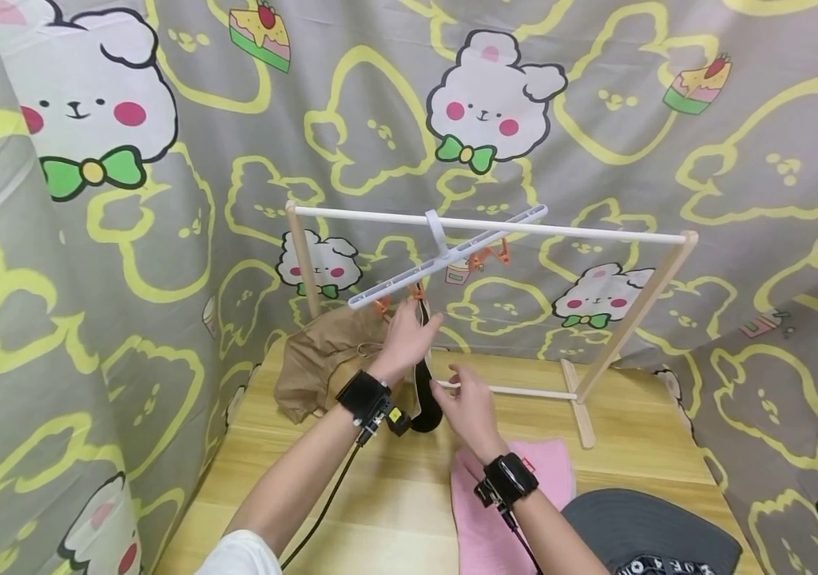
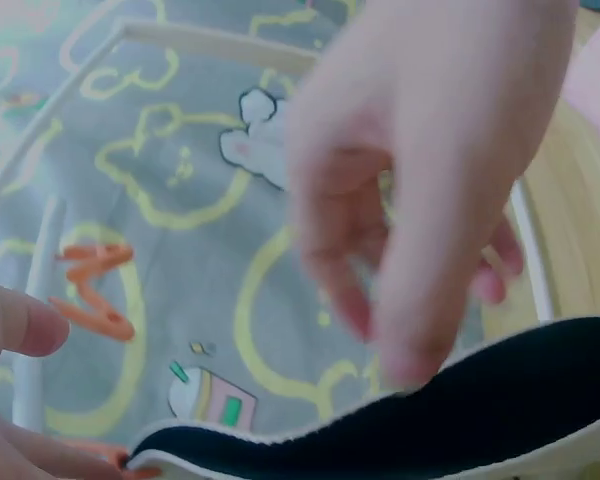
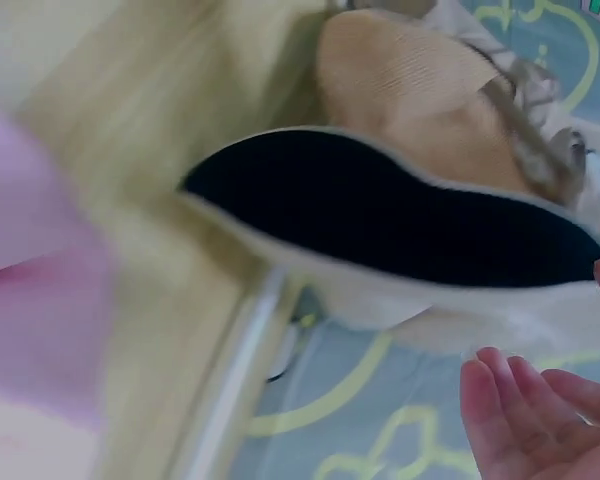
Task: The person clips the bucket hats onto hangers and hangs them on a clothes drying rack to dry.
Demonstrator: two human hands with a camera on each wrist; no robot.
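A beige sun hat with a black-lined brim hangs at the left part of a pale hanger. One end of the brim meets an orange clip. Up by this clip is my left hand, its fingers at the clip and its thumb held apart from them. My right hand is beside the brim's lower part, its thumb close to the edge and its other fingers apart from the cloth. Whether that thumb touches the brim is hard to tell. The hat's far side is partly hidden by my left hand.
The hanger hooks over the white top bar of a wooden rack. More orange clips hang from its right half. On the wooden table lie a pink cloth and a dark grey cap. Patterned curtains surround the table.
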